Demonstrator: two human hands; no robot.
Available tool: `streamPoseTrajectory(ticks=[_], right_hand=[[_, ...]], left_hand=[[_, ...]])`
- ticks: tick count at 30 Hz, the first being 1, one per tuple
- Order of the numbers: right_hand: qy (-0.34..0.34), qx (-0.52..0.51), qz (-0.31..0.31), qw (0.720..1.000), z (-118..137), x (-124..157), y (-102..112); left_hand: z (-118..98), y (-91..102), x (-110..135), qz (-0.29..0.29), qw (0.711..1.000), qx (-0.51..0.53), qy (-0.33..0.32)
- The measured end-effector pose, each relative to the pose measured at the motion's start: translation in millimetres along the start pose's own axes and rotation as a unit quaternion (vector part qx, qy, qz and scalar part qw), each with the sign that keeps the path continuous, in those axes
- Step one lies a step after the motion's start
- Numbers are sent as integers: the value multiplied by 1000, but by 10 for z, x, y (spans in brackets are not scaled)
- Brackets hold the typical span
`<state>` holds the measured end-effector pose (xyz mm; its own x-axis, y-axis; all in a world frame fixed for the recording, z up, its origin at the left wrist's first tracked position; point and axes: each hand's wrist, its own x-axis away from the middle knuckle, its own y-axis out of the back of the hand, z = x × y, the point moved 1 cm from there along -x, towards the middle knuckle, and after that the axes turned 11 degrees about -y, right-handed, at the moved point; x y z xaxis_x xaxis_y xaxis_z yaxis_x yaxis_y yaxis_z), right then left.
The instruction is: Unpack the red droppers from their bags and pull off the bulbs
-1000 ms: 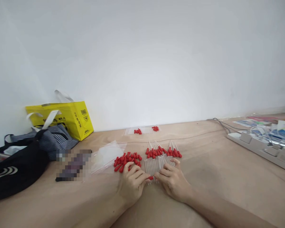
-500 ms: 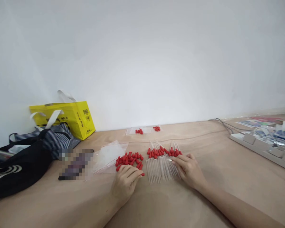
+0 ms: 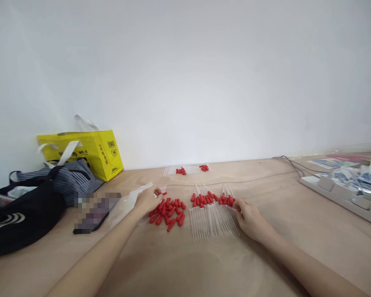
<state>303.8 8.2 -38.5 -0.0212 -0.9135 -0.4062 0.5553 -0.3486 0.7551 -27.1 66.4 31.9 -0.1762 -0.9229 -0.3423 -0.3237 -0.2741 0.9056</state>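
Note:
My left hand point(image 3: 148, 200) is closed, pinching a red rubber dropper bulb point(image 3: 164, 193) at its fingertips. It hovers at the back left of a loose pile of red bulbs point(image 3: 168, 209). My right hand point(image 3: 252, 218) is pinched around the end of a clear glass dropper tube point(image 3: 230, 207), which points left. Bare glass tubes point(image 3: 210, 222) lie in a row beside that hand. Just behind them, several droppers point(image 3: 202, 198) have red bulbs fitted, with their tubes pointing at the wall. The right fingertips are partly hidden.
Clear plastic bags point(image 3: 128, 202) lie partly under my left forearm. More red bulbs and tubes rest on a bag point(image 3: 191, 169) by the wall. A phone point(image 3: 97, 212), a black bag point(image 3: 24, 218) and a yellow bag point(image 3: 106, 152) stand left; a power strip point(image 3: 343, 198) sits right.
My left hand has moved from the front of the bulb pile to its back left, with a red bulb now showing at its fingertips. My right hand has shifted slightly right.

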Motion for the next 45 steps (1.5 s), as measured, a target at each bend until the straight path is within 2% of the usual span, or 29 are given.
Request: streamPoseTrajectory(ticks=[5, 10, 14, 17, 19, 22, 24, 26, 29, 33, 36, 41, 45], right_hand=[[-4, -10, 14, 1000, 45, -11, -23], [11, -22, 17, 1000, 142, 34, -46], [27, -23, -1, 999, 175, 53, -75], [20, -15, -16, 1000, 133, 6, -55], [-10, 5, -40, 999, 74, -54, -18], [-84, 52, -90, 991, -13, -143, 23], [-116, 72, -99, 986, -35, -181, 11], [-128, 83, -93, 984, -23, -201, -26], [-124, 94, -95, 983, 23, -212, -74], [-119, 82, -113, 983, 66, -220, -67], [-106, 58, -130, 984, 141, -189, -47], [48, -73, -132, 987, 485, 38, -99], [123, -109, -104, 981, 730, 231, -152]], left_hand=[[138, -50, -151, 63, 997, 1, 42], [165, -43, -153, 69, 996, 3, 49], [131, -27, -132, 37, 998, -10, 49], [35, -23, -34, -24, 999, -28, 37], [-67, -36, 96, -74, 996, -40, 19], [-263, -92, 364, -137, 988, -44, -49], [-411, -129, 550, -211, 959, -35, -185], [-537, -158, 695, -239, 925, -24, -293], [-658, -169, 794, -242, 899, -5, -366], [-704, -176, 790, -242, 903, 16, -355], [-736, -219, 784, -222, 914, 49, -337], [-960, -291, 789, -165, 934, 90, -305], [-1141, -392, 759, -125, 949, 153, -244]])
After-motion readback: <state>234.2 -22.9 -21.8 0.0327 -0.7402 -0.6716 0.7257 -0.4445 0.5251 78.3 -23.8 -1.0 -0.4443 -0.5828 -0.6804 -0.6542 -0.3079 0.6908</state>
